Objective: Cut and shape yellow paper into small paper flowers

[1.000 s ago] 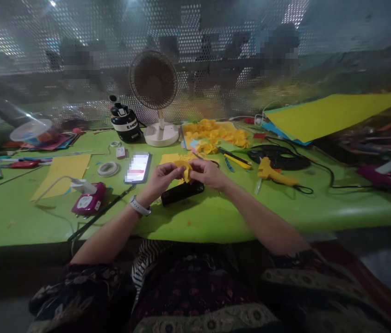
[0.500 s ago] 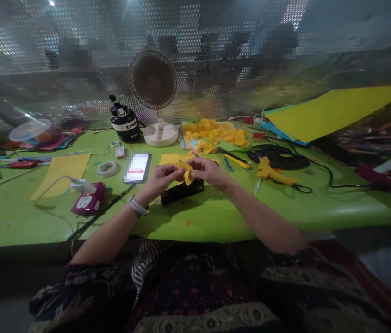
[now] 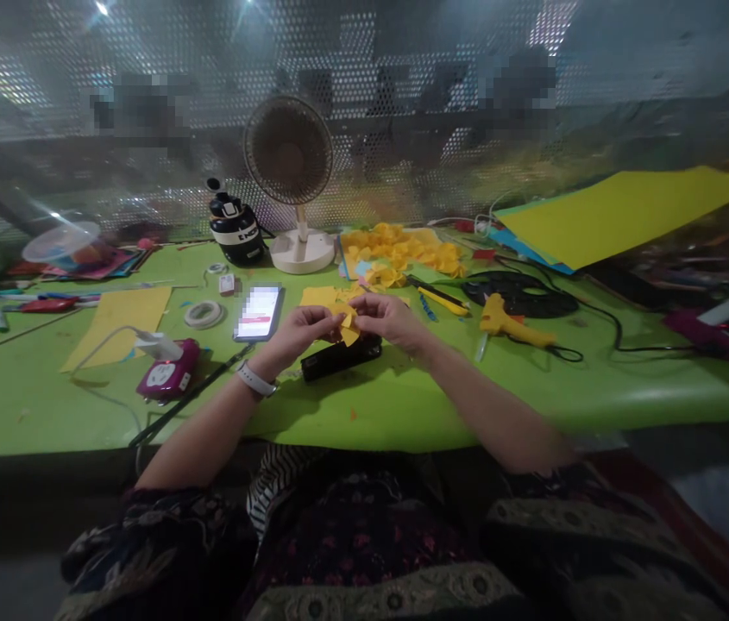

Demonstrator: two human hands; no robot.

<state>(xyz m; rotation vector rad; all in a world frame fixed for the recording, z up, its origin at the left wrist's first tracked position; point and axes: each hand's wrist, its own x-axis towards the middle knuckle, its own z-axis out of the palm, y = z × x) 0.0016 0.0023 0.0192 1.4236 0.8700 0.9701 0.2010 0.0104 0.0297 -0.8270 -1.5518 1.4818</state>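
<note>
The left hand [image 3: 304, 331] and the right hand [image 3: 396, 323] of the person are both pinching, with their fingertips, one small folded yellow paper [image 3: 349, 331], which is located between them, near a long black case [image 3: 338, 358] on the green tabletop [image 3: 429, 423]. To the left there lies a phone [image 3: 258, 312] with lit screen; to the right, a yellow glue gun [image 3: 510, 324]. Farther back, many yellow paper shapes [image 3: 403, 250] lie beside a fan [image 3: 289, 151], and a dark bottle [image 3: 238, 246] stands left of the fan.
</note>
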